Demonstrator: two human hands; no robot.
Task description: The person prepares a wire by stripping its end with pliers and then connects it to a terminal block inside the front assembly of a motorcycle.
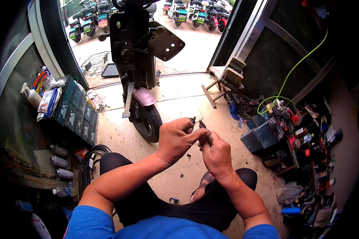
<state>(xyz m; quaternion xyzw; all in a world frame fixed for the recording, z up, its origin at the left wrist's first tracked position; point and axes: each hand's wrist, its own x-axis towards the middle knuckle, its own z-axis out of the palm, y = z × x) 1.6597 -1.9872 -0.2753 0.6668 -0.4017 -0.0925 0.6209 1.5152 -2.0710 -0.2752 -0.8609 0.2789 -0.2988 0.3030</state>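
Observation:
My two hands meet in front of me, above the floor between my knees. My left hand (pixel 174 139) is closed, and a small black piece (pixel 193 119) sticks out past its fingers; its kind is too small to tell. A slim dark object (pixel 202 125) with a narrow tip is pinched in my right hand (pixel 217 156), with my left thumb against it. Something thin like a wire shows between the two pieces. Just beyond my hands is the black wheel (pixel 153 123) of a raised two-wheeler, under a pink mudguard (pixel 144 96).
Stacked dark batteries (pixel 73 111) stand on the left, with spray cans (pixel 59 162) nearer me. A wooden stool (pixel 215 93) is by the doorway. Parts and tools crowd the right, around a dark box (pixel 263 135) and under a green hose (pixel 285 79). Parked scooters (pixel 187 14) line the outside.

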